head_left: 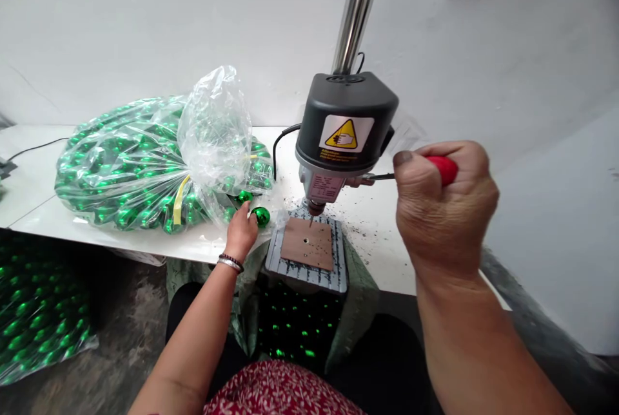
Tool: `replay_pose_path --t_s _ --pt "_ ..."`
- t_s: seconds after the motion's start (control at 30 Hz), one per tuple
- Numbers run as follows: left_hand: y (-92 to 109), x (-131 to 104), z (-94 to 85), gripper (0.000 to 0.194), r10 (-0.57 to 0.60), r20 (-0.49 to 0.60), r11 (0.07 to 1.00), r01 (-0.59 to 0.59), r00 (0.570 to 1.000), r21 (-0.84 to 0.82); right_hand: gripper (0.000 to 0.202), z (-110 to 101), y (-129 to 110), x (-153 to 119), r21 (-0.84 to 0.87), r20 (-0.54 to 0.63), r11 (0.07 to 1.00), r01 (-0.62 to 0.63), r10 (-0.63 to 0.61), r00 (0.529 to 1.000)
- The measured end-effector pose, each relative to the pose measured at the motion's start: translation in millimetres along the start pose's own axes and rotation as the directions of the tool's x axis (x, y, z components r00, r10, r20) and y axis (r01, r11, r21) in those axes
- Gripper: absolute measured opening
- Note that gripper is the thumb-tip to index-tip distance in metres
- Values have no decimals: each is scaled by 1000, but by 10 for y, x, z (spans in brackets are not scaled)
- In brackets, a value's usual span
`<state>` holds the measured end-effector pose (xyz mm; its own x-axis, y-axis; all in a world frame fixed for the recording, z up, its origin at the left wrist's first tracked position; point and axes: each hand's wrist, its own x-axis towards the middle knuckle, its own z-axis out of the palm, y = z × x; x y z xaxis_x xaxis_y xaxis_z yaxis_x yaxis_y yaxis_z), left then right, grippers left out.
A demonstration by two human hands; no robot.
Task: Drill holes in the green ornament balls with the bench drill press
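Observation:
My left hand [242, 229] is closed on a shiny green ball [262, 216] beside the mouth of a clear plastic bag [215, 125] full of such balls. My right hand [447, 205] wraps round the red-knobbed lever [443, 171] of a small drill press [345, 122]. Its thin drill bit [311, 221] points down above a brown square board [314, 250], which has a small hole and lies on the grey base [273, 260]. Between bit and board there is no ball.
Dark shavings [365, 234] are scattered over the white table [387, 267]. Below the base, more green balls [300, 325] lie in a green sack [355, 292]. Another bag of green balls [39, 312] rests at the lower left. A black cable [275, 147] runs behind the press.

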<state>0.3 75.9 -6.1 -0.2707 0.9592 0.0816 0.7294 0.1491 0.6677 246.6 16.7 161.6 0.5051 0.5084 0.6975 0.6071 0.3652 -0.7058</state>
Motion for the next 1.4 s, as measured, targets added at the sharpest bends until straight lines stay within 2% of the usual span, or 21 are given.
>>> replay_pose_path --t_s 0.07,0.13,0.23,0.3,0.33,0.37,0.43,0.5,0.53,0.67,0.8,0.93,1.23,1.4 --pt "31 87 24 47 -75 86 994 68 993 83 28 -4 -3 -7 2 -1 1000 4 -4 1000" --pt "70 117 49 51 -104 158 987 83 982 135 28 -8 -2 -16 11 6 1000 13 -13 1000" --pt "110 74 59 40 -91 175 990 71 980 119 29 -12 10 -36 21 23 999 30 -30 999" --pt "113 -6 33 35 -79 151 997 82 985 -14 31 -12 26 -52 15 32 999 44 -44 998" --pt "111 -59 11 37 -75 157 986 96 985 -133 31 -11 35 -59 9 34 999 49 -50 998" --pt "109 -118 -12 40 -66 184 954 116 981 -275 30 -8 45 -67 5 34 999 52 -52 998" --pt "118 -245 -54 47 -23 269 830 168 963 -531 28 -2 64 -79 0 33 999 48 -48 998" --pt "156 -361 -67 52 49 315 751 173 948 -638 27 7 80 -87 3 29 999 44 -44 999" --pt "184 -408 -59 52 96 314 756 136 944 -640 27 11 86 -89 3 29 999 45 -45 999" --pt "312 -500 49 46 258 306 853 -67 917 -518 28 20 90 -87 5 48 998 62 -63 997" --pt "387 -501 167 39 294 307 905 -159 905 -395 29 10 73 -72 31 67 997 76 -78 995" --pt "420 -493 212 39 305 320 929 -207 897 -306 25 -10 56 -64 12 92 998 69 -70 993" --pt "512 -473 184 44 273 299 962 -249 915 -115 23 -39 60 -49 -8 137 998 60 -58 989" --pt "607 -522 192 51 278 287 953 -300 917 35 23 -26 56 -55 -3 113 998 60 -59 992"
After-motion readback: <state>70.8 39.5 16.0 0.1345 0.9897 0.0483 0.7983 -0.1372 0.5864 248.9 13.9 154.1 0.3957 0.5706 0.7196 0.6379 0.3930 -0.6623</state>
